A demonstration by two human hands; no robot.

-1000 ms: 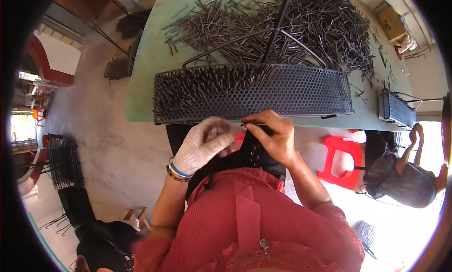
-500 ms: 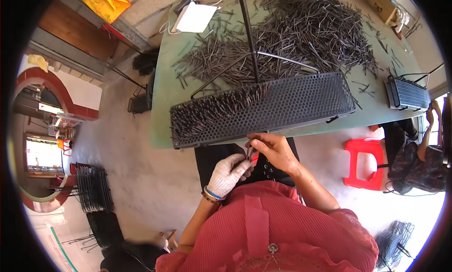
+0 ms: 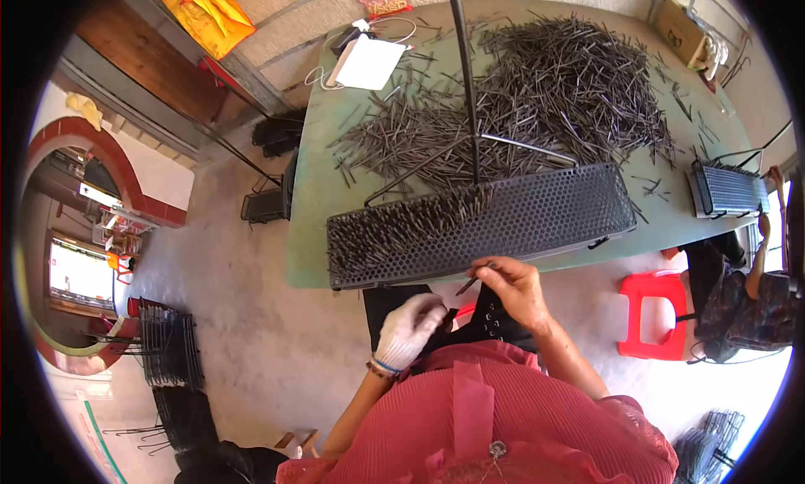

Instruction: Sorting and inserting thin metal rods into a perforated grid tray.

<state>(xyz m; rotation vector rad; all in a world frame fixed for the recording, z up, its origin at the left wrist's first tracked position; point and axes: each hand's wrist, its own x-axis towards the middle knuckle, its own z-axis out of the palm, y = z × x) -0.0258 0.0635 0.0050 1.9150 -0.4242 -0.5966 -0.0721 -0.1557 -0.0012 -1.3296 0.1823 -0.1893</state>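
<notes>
“Going from left to right, with the black rack (image 3: 545, 217) as landmark, what comes first?”

“Far to the rack's left, a round wall opening (image 3: 126, 161) with a red-brown rim. Lower on that side, a row of stacked racks (image 3: 170, 346). Up and to the left of the rack, a yellow bag (image 3: 201, 16).”

“What is under the rack?”

“A green table (image 3: 306, 232); the rack sits along its near edge. Beyond the rack's left end lies a white card (image 3: 370, 62). Within the rack itself, upright sticks (image 3: 377, 241) crowd the holes of the left part, while the holes toward the right are open.”

“And the hands?”

“Both are on the near side of the rack. The left hand (image 3: 409, 329), in a pale glove, is below the rack's left half, fingers curled inward; I cannot tell whether they grip anything, as dark cloth is behind them. Next, just by the rack's near edge, slants one thin dark stick (image 3: 467, 286). The bare right hand (image 3: 517, 293) pinches it between thumb and fingers.”

“Further right?”

“Behind the rack, toward its right, spreads a pile of loose sticks (image 3: 579, 82). Right of the rack and lower is a red stool (image 3: 635, 316); up beyond its right end, a cardboard box (image 3: 681, 33). Farthest right are a smaller rack (image 3: 729, 189) and a co-worker (image 3: 750, 312), hands near it.”
</notes>
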